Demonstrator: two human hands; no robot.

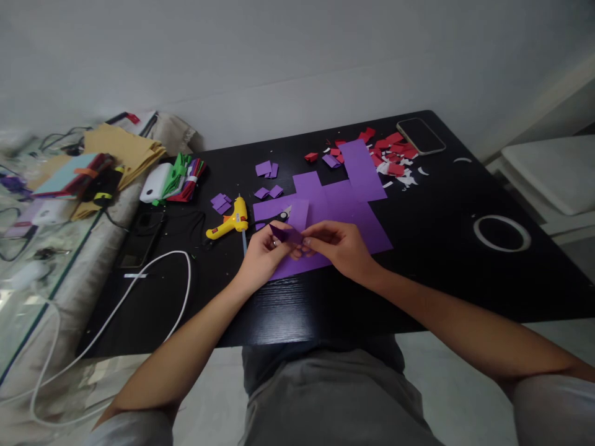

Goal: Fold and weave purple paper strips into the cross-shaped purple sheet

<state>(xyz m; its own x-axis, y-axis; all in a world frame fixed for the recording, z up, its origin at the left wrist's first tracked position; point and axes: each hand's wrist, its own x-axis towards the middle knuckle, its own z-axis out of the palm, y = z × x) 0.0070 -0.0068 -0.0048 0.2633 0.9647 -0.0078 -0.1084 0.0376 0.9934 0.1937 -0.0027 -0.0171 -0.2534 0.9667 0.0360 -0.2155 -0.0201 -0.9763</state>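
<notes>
Between my two hands, above the black table, is a folded piece of purple paper. My left hand grips its left side between thumb and fingers. The thumb and fingers of my right hand pinch its right end. Under and behind both hands lie larger purple sheets, partly covered by my fingers. A pair of scissors rests on them just beyond my left hand, its handles partly hidden. To the left is a yellow glue gun with a glue stick in it.
Small purple paper pieces lie in groups at the back. Red and white scraps and a phone are at the back right. A tape ring sits at right. A white cable loops over the left side.
</notes>
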